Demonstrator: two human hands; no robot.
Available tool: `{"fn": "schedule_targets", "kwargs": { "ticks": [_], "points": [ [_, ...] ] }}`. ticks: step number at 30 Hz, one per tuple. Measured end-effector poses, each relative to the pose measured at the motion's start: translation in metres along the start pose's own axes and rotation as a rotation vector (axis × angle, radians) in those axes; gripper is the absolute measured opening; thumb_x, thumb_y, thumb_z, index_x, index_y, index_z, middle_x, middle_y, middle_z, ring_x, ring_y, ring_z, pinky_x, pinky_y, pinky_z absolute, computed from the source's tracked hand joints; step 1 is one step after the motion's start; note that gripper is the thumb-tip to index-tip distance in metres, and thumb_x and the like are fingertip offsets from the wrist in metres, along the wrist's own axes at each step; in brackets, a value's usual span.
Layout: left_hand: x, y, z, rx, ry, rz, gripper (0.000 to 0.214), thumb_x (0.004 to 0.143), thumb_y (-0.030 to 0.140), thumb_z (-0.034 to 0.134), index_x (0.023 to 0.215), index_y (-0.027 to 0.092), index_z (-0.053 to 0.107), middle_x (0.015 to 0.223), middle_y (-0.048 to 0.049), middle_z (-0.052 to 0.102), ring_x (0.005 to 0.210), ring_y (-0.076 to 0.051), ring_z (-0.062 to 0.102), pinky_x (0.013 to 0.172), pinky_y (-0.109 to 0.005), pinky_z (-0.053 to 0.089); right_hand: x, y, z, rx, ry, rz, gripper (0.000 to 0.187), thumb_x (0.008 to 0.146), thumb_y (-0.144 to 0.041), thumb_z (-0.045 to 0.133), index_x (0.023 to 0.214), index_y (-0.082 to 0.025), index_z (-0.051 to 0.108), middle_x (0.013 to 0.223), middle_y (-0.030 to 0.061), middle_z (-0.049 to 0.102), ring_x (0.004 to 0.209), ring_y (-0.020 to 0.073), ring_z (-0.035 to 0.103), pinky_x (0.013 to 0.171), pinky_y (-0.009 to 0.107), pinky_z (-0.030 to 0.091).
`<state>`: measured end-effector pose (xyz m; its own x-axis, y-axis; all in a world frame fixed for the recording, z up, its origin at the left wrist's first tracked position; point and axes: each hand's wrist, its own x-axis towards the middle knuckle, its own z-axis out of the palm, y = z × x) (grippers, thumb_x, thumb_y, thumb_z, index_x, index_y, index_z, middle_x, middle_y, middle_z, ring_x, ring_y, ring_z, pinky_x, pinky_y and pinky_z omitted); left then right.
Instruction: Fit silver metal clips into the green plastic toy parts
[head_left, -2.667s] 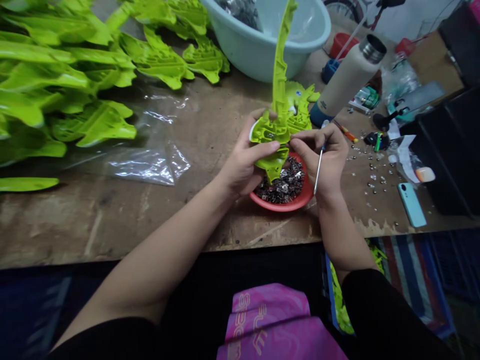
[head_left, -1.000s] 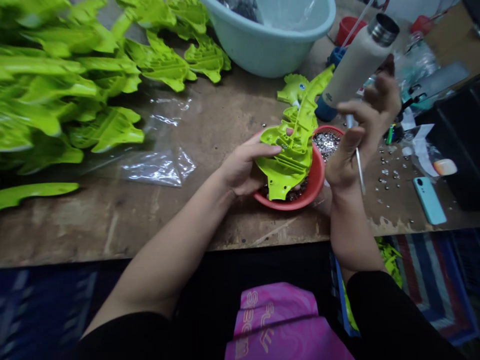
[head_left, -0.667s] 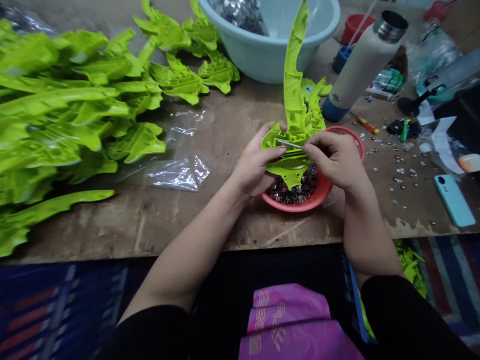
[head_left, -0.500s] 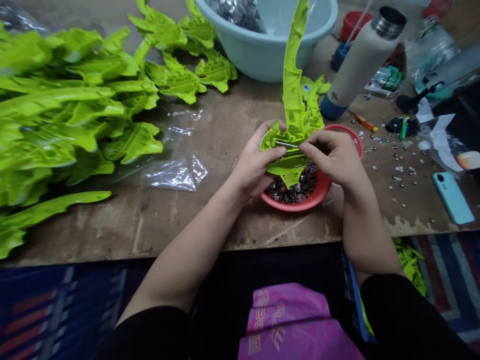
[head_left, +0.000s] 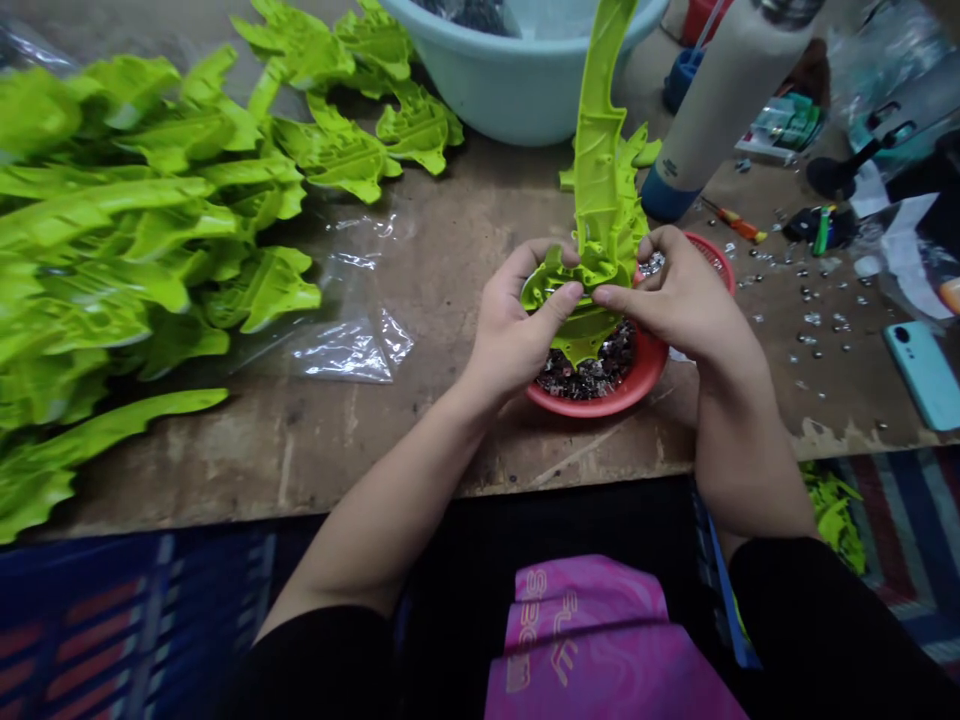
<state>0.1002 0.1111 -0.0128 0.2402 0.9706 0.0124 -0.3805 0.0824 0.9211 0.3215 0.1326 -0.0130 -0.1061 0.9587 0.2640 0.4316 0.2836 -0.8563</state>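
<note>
Lime-green moulded plastic part (head_left: pixel 600 170): stood upright above the red plastic bowl (head_left: pixel 600 398), its long curved blade rising away from the person, its wide ribbed end held low, just over the bowl's contents.
Left hand (head_left: pixel 517 325): curled around the wide end, thumb pressed on the ribbed face, fingers passing behind the part.
Right hand (head_left: pixel 675 290): arched over the bowl, thumb and forefinger pinching the part's edge.
Hands together: close, fingertips almost meeting, both clamped on the part; whether the fingers also held anything small could not be told.
Handling note: gripping low on the wide end, with thumbs near each other, looked the steadiest way to keep the long blade from swinging.
Bowl contents: small dark and silvery pieces (head_left: pixel 589 368), lying under the part.
Beyond the bowl: pale blue plastic basin (head_left: pixel 510 90).
Left of the bowl: heap of matching lime-green parts (head_left: pixel 112 230), beside a clear plastic bag (head_left: pixel 345 350).
Right of the bowl: white flask with a blue base (head_left: pixel 727 110), small orange-handled screwdriver (head_left: pixel 739 228), scattered metal studs (head_left: pixel 817 300), mint-green phone (head_left: pixel 926 375).
Under the bowl: scarred wooden workbench (head_left: pixel 300 440).
Nearer than the bowl: pink printed cloth (head_left: pixel 577 640).
</note>
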Motion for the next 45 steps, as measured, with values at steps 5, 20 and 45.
{"fn": "schedule_targets", "kwargs": {
  "ticks": [5,20,45],
  "points": [
    [-0.004,0.0,0.002,0.135,0.08,0.15,0.038,0.094,0.056,0.084,0.11,0.026,0.068,0.118,-0.0026,0.072,0.131,-0.03,0.07,0.119,-0.047,0.056,-0.003,0.01,0.014,0.004,0.011,0.035,0.079,0.071,-0.08,0.095,0.116,-0.028,0.055,0.069,-0.0105,0.057,0.056,0.0129,0.063,0.06,0.03,0.057],
    [0.006,0.008,-0.001,0.103,0.154,0.125,0.056,0.08,0.055,0.093,0.105,0.027,0.052,0.105,-0.0017,0.07,0.12,-0.03,0.073,0.106,-0.044,0.061,0.011,-0.004,0.024,0.207,0.079,0.101,0.078,0.08,-0.104,0.065,0.106,-0.03,0.061,0.065,-0.0079,0.042,0.057,0.0118,0.052,0.058,0.03,0.05],
    [0.081,0.086,-0.124,1.13,0.179,0.131,0.054,0.084,0.078,0.072,0.104,0.03,0.057,0.117,-0.0019,0.075,0.152,-0.032,0.05,0.125,-0.046,0.033,-0.155,-0.043,-0.129,0.331,0.885,0.274,0.047,0.052,-0.046,0.111,0.068,-0.027,0.071,0.067,0.0011,0.066,0.054,0.0127,0.053,0.047,0.033,0.04]
  ]
}}
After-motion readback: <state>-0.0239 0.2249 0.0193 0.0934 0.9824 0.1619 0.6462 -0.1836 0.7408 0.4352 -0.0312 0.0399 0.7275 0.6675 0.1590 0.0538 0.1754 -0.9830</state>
